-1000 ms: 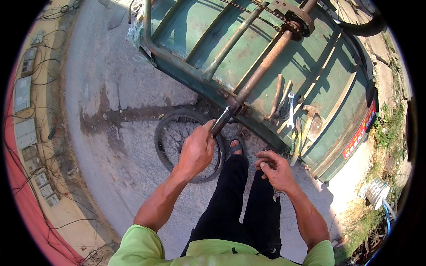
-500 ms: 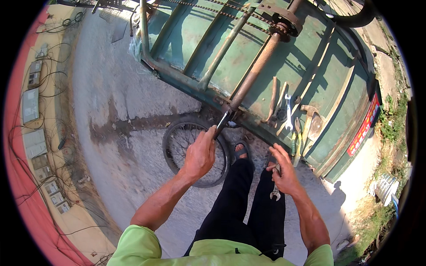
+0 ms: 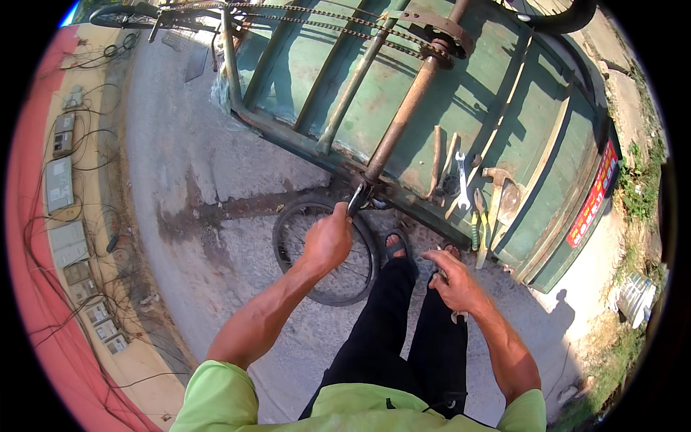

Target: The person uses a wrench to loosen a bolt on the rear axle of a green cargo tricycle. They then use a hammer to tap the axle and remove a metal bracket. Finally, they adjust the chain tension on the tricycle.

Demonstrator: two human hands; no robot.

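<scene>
My left hand is closed around a slim metal tool, whose shiny tip meets the near end of a rusty axle; my fingers hide most of the tool, so its exact kind does not show. That axle crosses the green underside of an upturned cart. My right hand hangs over my right leg, closed on an open-ended wrench whose jaw shows below the palm. Its index finger points left.
On the cart lie a hammer, another wrench, pliers and several worn tools. A spoked wheel lies on the ground beside my feet. Chains run to the sprocket. Meter boxes and cables line the left wall.
My left hand has turned and stays at the axle end with the tool. My right hand has moved slightly left and down and rotated, the wrench now mostly hidden behind it.
</scene>
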